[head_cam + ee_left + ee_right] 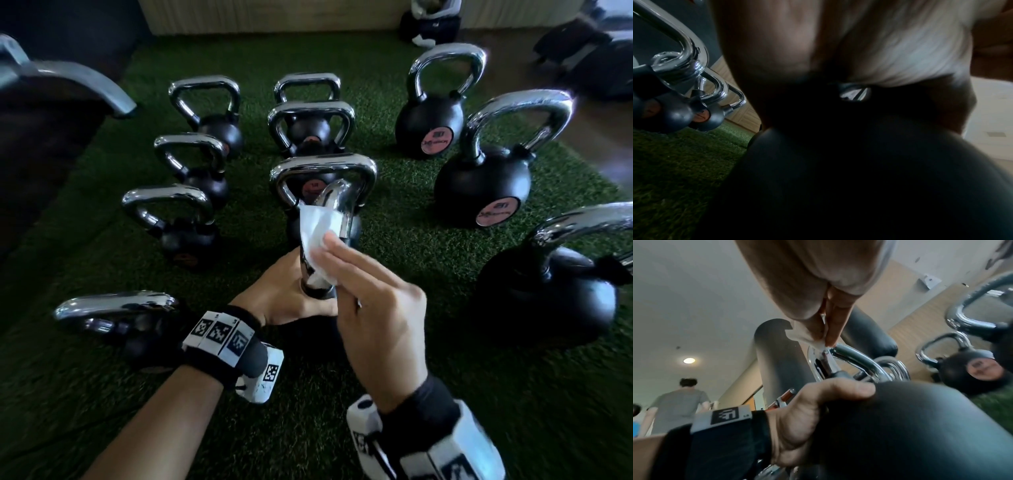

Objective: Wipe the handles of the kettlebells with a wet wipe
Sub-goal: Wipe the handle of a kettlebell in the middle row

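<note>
1. Kettlebell (pixel 329 322) nearest the person stands on the green turf (pixel 68 394); its chrome handle (pixel 337 219) is seen edge-on from the head view, rising between both hands.
2. Left hand (pixel 284 298) curls around the base of that handle where it meets the black ball, thumb lying over the top of the ball in the right wrist view.
3. Right hand (pixel 373 308) pinches a white wet wipe (pixel 317 229) between thumb and extended fingers, pressing it against the near leg of the handle.
4. The wipe wraps partly around the chrome, from mid-height down towards the left hand.
5. Other kettlebells (pixel 483 185) with chrome handles stand in rows on the turf beyond and to both sides, apart from the held one.
</note>
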The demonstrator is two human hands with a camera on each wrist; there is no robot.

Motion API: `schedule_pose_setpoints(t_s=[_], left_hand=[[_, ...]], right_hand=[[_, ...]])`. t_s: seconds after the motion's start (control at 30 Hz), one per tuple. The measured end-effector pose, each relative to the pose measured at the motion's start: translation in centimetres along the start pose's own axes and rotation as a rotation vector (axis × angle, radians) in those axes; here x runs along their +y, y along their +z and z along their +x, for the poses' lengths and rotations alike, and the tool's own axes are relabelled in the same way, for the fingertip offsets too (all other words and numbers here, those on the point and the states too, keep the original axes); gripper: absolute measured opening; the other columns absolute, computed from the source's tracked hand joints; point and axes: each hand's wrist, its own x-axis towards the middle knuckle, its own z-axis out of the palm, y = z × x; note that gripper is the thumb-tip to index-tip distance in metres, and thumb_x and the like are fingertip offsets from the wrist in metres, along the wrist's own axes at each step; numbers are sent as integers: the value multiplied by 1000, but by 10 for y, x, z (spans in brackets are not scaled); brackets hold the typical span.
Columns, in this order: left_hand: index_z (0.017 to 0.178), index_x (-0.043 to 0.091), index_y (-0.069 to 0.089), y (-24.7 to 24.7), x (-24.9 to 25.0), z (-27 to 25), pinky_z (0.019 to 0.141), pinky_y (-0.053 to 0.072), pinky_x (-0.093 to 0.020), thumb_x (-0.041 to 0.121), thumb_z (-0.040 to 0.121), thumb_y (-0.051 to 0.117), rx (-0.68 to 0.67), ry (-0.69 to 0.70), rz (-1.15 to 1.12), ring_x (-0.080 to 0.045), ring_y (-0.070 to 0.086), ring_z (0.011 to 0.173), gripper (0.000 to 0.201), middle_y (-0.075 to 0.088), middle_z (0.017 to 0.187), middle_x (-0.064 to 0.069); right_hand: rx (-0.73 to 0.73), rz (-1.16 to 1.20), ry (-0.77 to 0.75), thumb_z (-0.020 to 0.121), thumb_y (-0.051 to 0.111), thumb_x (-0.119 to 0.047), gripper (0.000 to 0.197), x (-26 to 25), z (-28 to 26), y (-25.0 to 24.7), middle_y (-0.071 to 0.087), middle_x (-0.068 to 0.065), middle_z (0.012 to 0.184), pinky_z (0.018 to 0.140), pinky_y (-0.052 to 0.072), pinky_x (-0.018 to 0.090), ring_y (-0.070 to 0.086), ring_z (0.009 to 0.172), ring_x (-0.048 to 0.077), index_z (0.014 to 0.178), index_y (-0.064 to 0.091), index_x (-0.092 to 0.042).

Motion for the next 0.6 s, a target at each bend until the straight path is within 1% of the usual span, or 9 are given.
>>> schedule_pose_setpoints(t_s=[0.13, 0.2, 0.27, 0.3, 0.33, 0.4, 0.5, 0.57, 0.6], left_hand=[[102, 38, 61, -2, -2, 2, 90, 55, -39, 45, 61, 85, 24, -56, -21, -5, 65, 96, 47, 68, 95, 23], [96, 36, 60, -2, -2, 2, 87, 53, -36, 48, 64, 81, 29, -48, -1, -2, 63, 93, 41, 66, 92, 27], [112, 39, 57, -1, -1, 0, 98, 50, -32, 54, 63, 79, 33, -47, 33, 3, 59, 107, 56, 61, 107, 34], [123, 41, 56, 0, 1, -2, 105, 48, -30, 55, 61, 80, 43, -39, 36, 3, 57, 116, 68, 60, 118, 32], [129, 44, 57, 0, 3, -5, 108, 47, -31, 54, 61, 83, 44, -25, 25, 1, 57, 121, 73, 61, 126, 26], [125, 54, 58, 3, 5, -11, 110, 49, -37, 48, 63, 88, 57, 8, -12, -9, 62, 125, 69, 67, 132, 10], [133, 43, 55, 9, 1, -24, 112, 47, -47, 51, 61, 93, 103, 21, -4, -16, 61, 129, 82, 66, 135, 4], [131, 41, 58, 12, 5, -33, 111, 48, -41, 43, 59, 97, 130, 55, 2, -6, 60, 128, 81, 66, 132, 13], [125, 45, 62, 13, 10, -38, 108, 49, -34, 32, 59, 99, 129, 91, -11, 2, 61, 124, 77, 67, 128, 21]], right_hand=[[50, 51, 177, 80, 74, 15, 38, 15, -16, 11, 70, -13, 112, 89, 60, 27, 69, 107, -1, 109, 80, -9], [14, 47, 206, 79, 74, 15, 38, 14, -25, 10, 73, -11, 111, 92, 58, 22, 68, 107, -2, 108, 80, -9], [-49, 44, 190, 77, 71, 17, 42, 11, -33, 4, 73, -13, 109, 93, 55, 15, 70, 104, -2, 105, 81, -12], [-80, 46, 186, 76, 70, 17, 44, 12, -35, 0, 71, -17, 107, 92, 54, 14, 70, 102, -1, 104, 81, -14], [-109, 56, 197, 75, 69, 17, 46, 14, -35, -4, 70, -19, 106, 91, 53, 12, 70, 102, -3, 104, 81, -16], [-154, 104, 256, 77, 69, 16, 46, 23, -31, -12, 73, -18, 107, 90, 52, 11, 69, 102, -6, 107, 80, -17], [-214, 200, 383, 84, 70, 11, 40, 36, -23, -22, 74, -13, 112, 92, 57, 26, 69, 106, 0, 115, 78, -13], [-268, 283, 474, 87, 71, 6, 40, 39, -17, -26, 74, -10, 113, 94, 58, 33, 70, 107, 5, 122, 75, -13], [-306, 324, 506, 87, 72, 4, 42, 39, -15, -27, 75, -9, 115, 95, 58, 35, 71, 108, 5, 125, 74, -14]])
